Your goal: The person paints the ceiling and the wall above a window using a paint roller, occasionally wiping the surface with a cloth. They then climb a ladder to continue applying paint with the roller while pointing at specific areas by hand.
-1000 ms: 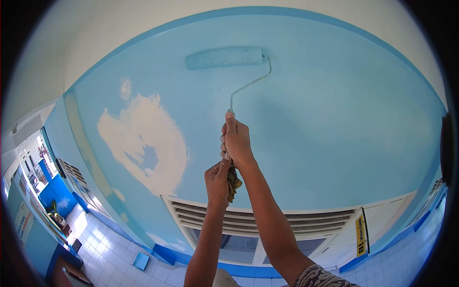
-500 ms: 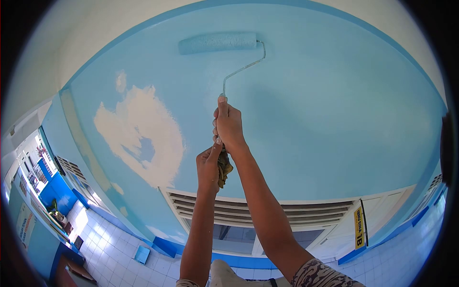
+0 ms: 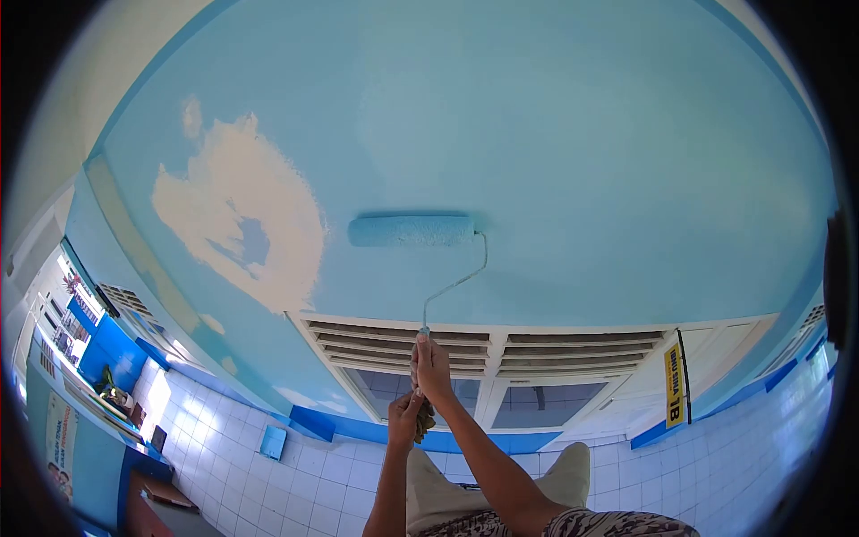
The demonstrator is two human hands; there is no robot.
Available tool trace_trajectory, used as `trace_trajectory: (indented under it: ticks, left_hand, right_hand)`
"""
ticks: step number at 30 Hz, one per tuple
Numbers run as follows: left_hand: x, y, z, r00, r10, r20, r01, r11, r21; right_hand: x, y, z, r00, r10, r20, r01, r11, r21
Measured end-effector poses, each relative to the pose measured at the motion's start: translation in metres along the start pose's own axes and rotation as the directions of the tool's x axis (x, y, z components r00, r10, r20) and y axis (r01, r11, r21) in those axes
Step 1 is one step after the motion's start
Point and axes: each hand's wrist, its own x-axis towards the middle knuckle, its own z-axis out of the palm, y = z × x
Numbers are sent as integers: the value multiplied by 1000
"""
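Note:
A paint roller (image 3: 412, 230) with a light blue, paint-wet sleeve lies against the blue wall (image 3: 573, 197), above the louvred window. Its bent wire frame runs down to a handle. My right hand (image 3: 432, 369) is closed around the upper handle, thumb pointing up along it. Just below, my left hand (image 3: 404, 416) is closed around the lower end. A crumpled olive-brown cloth (image 3: 424, 426) hangs at the handle's lower part, partly hidden by my hands. To the left of the roller, a large whitish patch (image 3: 286, 197) shows on the wall.
Below the roller are window louvres (image 3: 573, 353) in a white frame. A yellow sign (image 3: 674, 383) juts out at right. On the tiled floor (image 3: 304, 488) sits a light blue tray (image 3: 274, 442). A brown desk (image 3: 148, 501) stands at lower left.
The roller has come down the wall from near the top to just above the window. Both hands moved down with it, still on the handle. The view has tilted, showing more floor.

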Motion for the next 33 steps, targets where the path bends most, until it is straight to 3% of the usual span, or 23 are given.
trace_trajectory:
  ticks: [5,12,17,19,24,26,30,33]
  left_hand:
    - [-26,-55,-21,993,-120,-2,120,992,38]
    - [-54,-120,-42,967,-250,-43,252,967,34]
    - [-54,-94,-38,977,-205,-60,208,977,51]
    - [-45,-75,-37,992,-111,-63,115,992,60]
    - [-13,5,-18,1000,-26,0,26,998,59]
    - [-2,37,-4,997,75,8,-75,996,57]
    - [15,53,8,992,124,4,-124,989,82]
    - [13,36,12,996,77,37,-80,992,92]
  right_hand:
    - [-36,65,-21,981,191,-20,-190,981,49]
    - [-74,124,-43,942,330,-53,-328,943,56]
    - [-69,108,-32,956,289,-48,-286,956,67]
    - [-59,84,-19,964,264,-47,-259,962,82]
    - [-16,4,14,998,46,-53,-42,997,62]
    - [0,-27,21,1000,8,-29,-5,996,92]
    - [15,-61,21,999,-25,21,23,994,107]
    - [10,-39,5,1000,1,15,-2,998,61]
